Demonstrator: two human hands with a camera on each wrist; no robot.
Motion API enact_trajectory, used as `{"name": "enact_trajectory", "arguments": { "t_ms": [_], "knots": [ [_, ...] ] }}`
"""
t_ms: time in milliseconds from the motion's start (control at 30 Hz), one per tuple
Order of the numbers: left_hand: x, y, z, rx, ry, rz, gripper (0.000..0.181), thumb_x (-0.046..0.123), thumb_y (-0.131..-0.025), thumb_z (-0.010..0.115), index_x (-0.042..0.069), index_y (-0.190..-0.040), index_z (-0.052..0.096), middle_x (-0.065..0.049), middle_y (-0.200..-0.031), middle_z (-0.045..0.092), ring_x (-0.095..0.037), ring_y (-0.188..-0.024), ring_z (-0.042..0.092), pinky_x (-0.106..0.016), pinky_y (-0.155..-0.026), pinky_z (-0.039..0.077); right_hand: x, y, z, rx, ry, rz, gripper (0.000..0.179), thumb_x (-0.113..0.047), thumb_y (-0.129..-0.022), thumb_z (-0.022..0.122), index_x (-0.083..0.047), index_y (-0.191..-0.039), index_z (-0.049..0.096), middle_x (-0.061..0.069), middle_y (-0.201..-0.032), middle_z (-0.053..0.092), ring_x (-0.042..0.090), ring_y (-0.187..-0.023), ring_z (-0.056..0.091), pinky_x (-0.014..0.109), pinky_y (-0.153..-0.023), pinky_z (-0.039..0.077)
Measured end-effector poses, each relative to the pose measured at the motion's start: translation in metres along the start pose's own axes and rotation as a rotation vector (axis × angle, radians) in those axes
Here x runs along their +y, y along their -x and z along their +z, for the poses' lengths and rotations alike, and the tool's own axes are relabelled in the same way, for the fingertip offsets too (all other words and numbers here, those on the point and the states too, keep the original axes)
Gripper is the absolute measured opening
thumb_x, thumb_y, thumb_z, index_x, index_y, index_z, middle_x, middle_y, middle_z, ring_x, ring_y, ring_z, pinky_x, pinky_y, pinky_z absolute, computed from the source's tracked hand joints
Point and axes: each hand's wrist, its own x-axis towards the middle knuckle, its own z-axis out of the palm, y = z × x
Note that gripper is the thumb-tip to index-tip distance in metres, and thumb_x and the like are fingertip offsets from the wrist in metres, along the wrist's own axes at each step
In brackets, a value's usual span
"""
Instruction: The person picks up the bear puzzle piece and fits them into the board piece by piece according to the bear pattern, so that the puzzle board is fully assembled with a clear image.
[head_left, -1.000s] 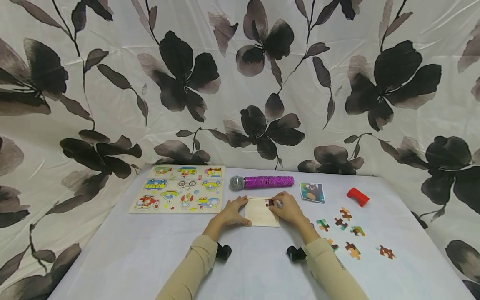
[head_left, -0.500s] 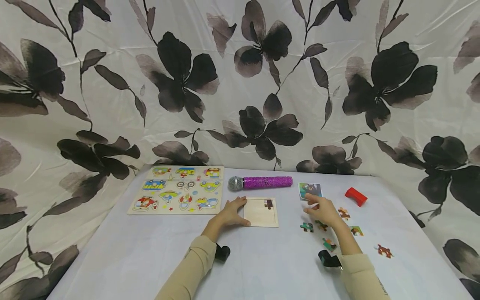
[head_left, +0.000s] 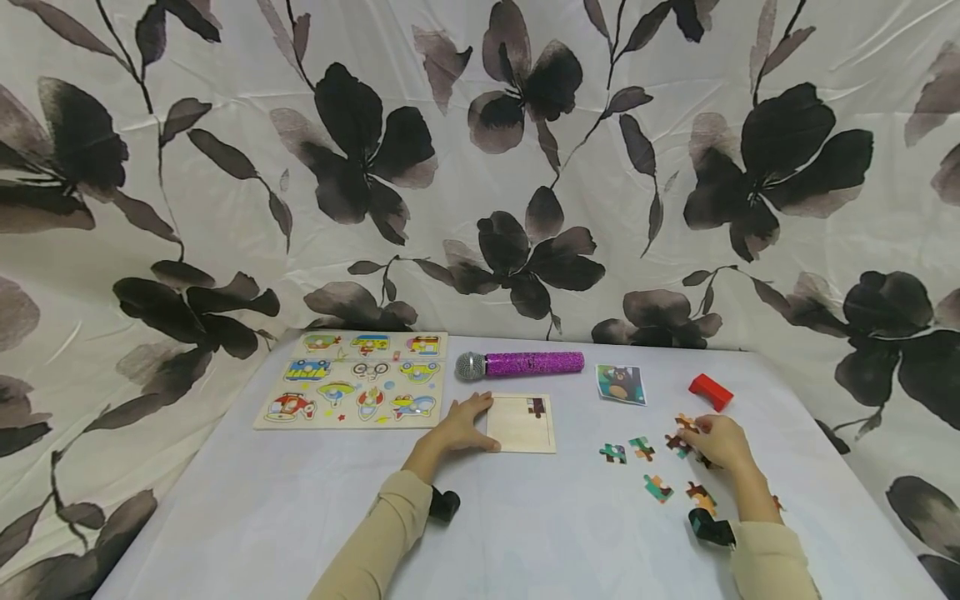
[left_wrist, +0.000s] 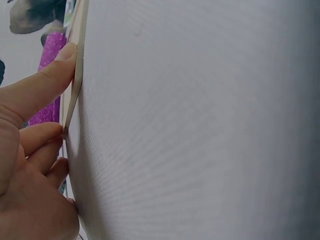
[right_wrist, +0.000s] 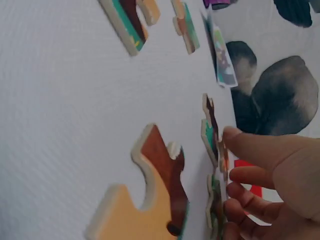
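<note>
My left hand (head_left: 461, 425) rests at the left side of a square wooden puzzle tray (head_left: 517, 429), thumb and fingers spread along its edge. One dark brown puzzle piece (head_left: 536, 407) lies in the tray's upper right corner. Among loose jigsaw pieces on the right, my right hand (head_left: 720, 442) has thumb and forefinger at an orange-brown puzzle piece (head_left: 684, 421), seeming to pinch its sides in the right wrist view. A brown-and-green piece (head_left: 678, 443) lies just below it; another piece there is partly hidden by the hand.
Several other jigsaw pieces, including a green one (head_left: 612, 453), lie scattered nearby. A bear picture card (head_left: 621, 384) and a red block (head_left: 710, 392) are behind them. A purple glitter microphone (head_left: 534, 363) and a vehicle puzzle board (head_left: 348, 380) lie toward the back.
My right hand has let go of the dark brown piece in the tray and moved right, past the card, to the loose pieces. A green piece was left beside them. My left hand stays put.
</note>
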Motion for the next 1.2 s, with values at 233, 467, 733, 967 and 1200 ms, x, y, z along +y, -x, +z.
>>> {"name": "enact_trajectory", "arguments": {
  "t_ms": [233,467,733,967,1200],
  "knots": [
    [-0.001,0.000,0.001,0.001,0.002,-0.001,0.084,0.021,-0.071,0.080,-0.007,-0.138,0.038,-0.017,-0.151,0.029,-0.036,-0.141,0.018,-0.053,-0.114,0.002,0.001,-0.002,0.001,0.035,-0.054,0.026,0.043,-0.019,-0.085,0.067,0.017,-0.107,0.058,0.030,-0.098,0.061,0.033,-0.081,0.055,0.044,-0.069,0.051],
    [-0.001,-0.002,0.001,-0.002,-0.001,-0.003,0.084,0.020,-0.070,0.080,-0.007,-0.138,0.039,-0.017,-0.151,0.029,-0.036,-0.141,0.018,-0.052,-0.114,0.001,0.003,-0.003,-0.002,0.048,-0.157,0.058,0.042,-0.018,-0.083,0.068,0.016,-0.104,0.058,0.026,-0.092,0.061,0.032,-0.081,0.055,0.034,-0.063,0.048],
    [-0.002,-0.003,0.002,-0.005,-0.006,-0.005,0.085,0.020,-0.070,0.080,-0.007,-0.139,0.038,-0.017,-0.151,0.029,-0.036,-0.141,0.018,-0.052,-0.114,0.002,-0.008,-0.002,0.002,0.202,-0.434,0.006,0.042,-0.009,-0.084,0.067,0.009,-0.119,0.051,0.017,-0.100,0.060,0.008,-0.078,0.057,0.019,-0.060,0.050],
    [-0.002,-0.001,0.002,-0.003,-0.009,-0.007,0.084,0.020,-0.071,0.080,-0.007,-0.139,0.039,-0.017,-0.151,0.029,-0.036,-0.141,0.018,-0.053,-0.114,0.002,-0.030,-0.005,0.009,0.278,-0.974,-0.238,0.041,0.010,-0.084,0.061,0.017,-0.121,0.047,-0.002,-0.086,0.062,0.005,-0.070,0.067,0.021,-0.066,0.056],
    [0.000,0.001,0.001,-0.001,-0.008,-0.008,0.084,0.021,-0.071,0.080,-0.006,-0.139,0.038,-0.017,-0.151,0.029,-0.035,-0.141,0.019,-0.053,-0.114,0.002,-0.055,-0.009,0.012,0.241,-0.976,-0.240,0.045,-0.002,-0.087,0.064,0.010,-0.127,0.050,-0.005,-0.097,0.058,0.002,-0.076,0.066,0.017,-0.071,0.054]
  ]
}}
